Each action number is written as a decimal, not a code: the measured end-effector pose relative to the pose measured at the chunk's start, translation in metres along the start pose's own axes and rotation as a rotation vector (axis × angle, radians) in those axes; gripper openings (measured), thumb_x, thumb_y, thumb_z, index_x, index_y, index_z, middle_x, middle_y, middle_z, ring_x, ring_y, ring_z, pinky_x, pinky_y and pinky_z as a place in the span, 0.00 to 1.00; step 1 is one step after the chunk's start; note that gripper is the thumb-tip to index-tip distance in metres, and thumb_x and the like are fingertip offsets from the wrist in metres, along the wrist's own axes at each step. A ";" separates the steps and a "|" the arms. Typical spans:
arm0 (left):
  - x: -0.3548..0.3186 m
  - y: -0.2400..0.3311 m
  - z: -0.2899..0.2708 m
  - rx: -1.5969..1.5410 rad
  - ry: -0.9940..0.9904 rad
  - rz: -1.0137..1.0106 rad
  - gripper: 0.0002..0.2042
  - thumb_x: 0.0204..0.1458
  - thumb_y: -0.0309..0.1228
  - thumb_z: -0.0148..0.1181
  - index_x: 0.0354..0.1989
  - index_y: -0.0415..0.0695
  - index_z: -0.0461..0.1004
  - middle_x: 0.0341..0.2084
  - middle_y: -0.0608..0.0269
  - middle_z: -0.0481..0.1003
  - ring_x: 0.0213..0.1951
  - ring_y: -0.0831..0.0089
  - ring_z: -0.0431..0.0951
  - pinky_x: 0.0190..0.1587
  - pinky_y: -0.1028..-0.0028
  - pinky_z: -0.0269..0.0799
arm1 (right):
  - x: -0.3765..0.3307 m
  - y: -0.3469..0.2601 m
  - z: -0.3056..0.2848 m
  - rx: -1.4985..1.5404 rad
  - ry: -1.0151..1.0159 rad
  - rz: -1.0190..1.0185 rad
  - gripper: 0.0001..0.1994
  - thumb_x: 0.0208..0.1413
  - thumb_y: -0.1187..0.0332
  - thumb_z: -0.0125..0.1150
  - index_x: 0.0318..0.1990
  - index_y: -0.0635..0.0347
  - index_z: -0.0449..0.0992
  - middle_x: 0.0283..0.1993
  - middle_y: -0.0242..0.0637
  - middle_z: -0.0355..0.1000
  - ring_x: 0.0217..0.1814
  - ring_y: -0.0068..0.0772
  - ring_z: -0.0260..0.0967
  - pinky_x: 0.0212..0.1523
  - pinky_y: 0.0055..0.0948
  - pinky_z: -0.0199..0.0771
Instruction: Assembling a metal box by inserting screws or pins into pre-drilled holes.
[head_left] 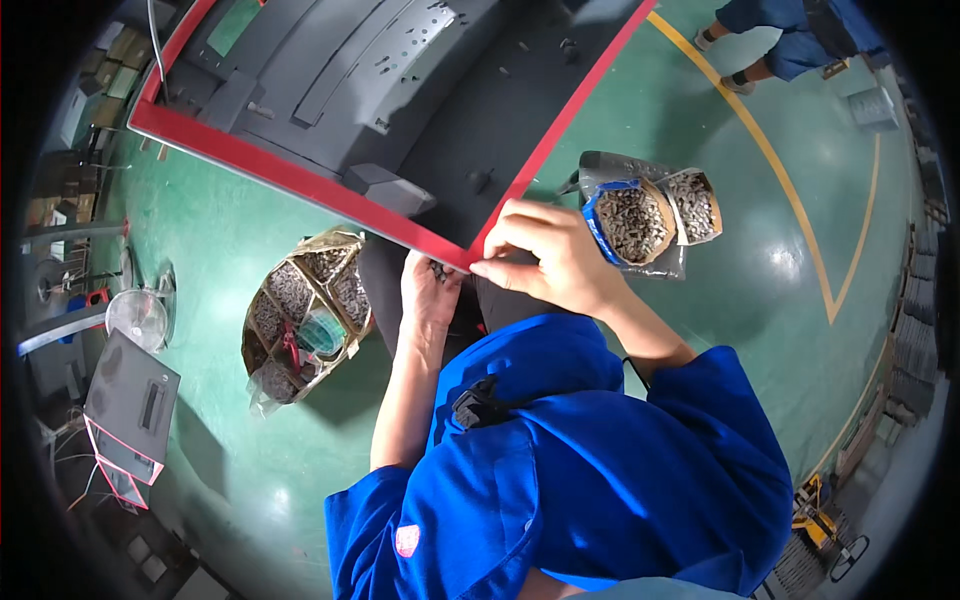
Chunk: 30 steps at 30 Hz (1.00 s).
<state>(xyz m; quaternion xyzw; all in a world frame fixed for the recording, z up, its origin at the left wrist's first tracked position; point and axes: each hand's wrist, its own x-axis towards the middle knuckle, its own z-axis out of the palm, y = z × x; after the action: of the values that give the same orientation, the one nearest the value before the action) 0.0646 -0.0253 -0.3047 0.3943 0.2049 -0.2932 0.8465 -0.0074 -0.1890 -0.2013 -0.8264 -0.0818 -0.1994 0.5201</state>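
A large grey metal cabinet (pixel 330 110) with red edging stands in front of me, one corner pointing toward my body. My left hand (pixel 430 292) is curled palm up just under that corner, with a few small dark metal parts (pixel 440 271) in its fingers. At the red edge beside the corner, my right hand (pixel 545 255) has its thumb and fingers drawn together in a pinch. Whatever sits between those fingertips is too small or hidden to make out. Some small loose pieces lie on the cabinet's inner surface.
To the left stands a divided carton (pixel 262 340) of small metal parts, with red-handled pliers (pixel 291 345) in it. Two more boxes of parts (pixel 632 222) are at the right. A fan (pixel 140 318) and a grey cabinet (pixel 130 405) stand far left. Another person's legs (pixel 765 50) show top right.
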 end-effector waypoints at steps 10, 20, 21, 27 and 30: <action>-0.009 0.014 -0.054 -0.060 -0.310 0.008 0.20 0.55 0.43 0.47 0.47 0.38 0.69 0.42 0.54 0.73 0.45 0.62 0.73 0.48 0.67 0.71 | -0.016 0.028 0.081 -0.237 -0.205 -0.195 0.12 0.42 0.68 0.64 0.34 0.61 0.72 0.38 0.38 0.69 0.42 0.40 0.70 0.41 0.36 0.73; -0.016 -0.007 -0.032 -0.299 -0.189 -0.082 0.15 0.57 0.35 0.45 0.45 0.38 0.69 0.39 0.56 0.72 0.47 0.63 0.68 0.55 0.66 0.61 | -0.020 0.039 0.098 -0.477 -0.325 -0.225 0.05 0.40 0.72 0.54 0.26 0.63 0.70 0.32 0.40 0.68 0.37 0.36 0.71 0.36 0.32 0.75; -0.019 -0.006 -0.024 -0.324 -0.272 -0.040 0.15 0.57 0.35 0.43 0.46 0.38 0.69 0.41 0.56 0.71 0.49 0.62 0.68 0.57 0.65 0.60 | -0.020 0.042 0.096 -0.412 -0.327 -0.214 0.04 0.41 0.72 0.53 0.26 0.62 0.70 0.33 0.39 0.68 0.38 0.37 0.71 0.35 0.33 0.75; -0.026 -0.012 -0.032 -0.240 -0.334 -0.038 0.19 0.57 0.43 0.44 0.50 0.45 0.65 0.46 0.60 0.69 0.49 0.64 0.67 0.55 0.68 0.62 | -0.025 0.040 0.091 -0.397 -0.384 -0.240 0.07 0.43 0.70 0.53 0.29 0.63 0.71 0.38 0.41 0.68 0.42 0.41 0.70 0.35 0.33 0.76; -0.022 -0.016 -0.035 -0.297 -0.414 -0.075 0.19 0.57 0.43 0.42 0.52 0.45 0.64 0.48 0.60 0.68 0.52 0.64 0.65 0.56 0.67 0.61 | -0.027 0.042 0.089 -0.464 -0.331 -0.303 0.07 0.43 0.70 0.53 0.30 0.63 0.71 0.41 0.42 0.68 0.45 0.42 0.69 0.37 0.33 0.76</action>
<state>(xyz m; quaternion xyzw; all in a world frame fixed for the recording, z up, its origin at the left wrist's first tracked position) 0.0338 0.0014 -0.3220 0.1894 0.0827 -0.3654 0.9076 0.0047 -0.1266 -0.2811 -0.9227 -0.2395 -0.1508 0.2619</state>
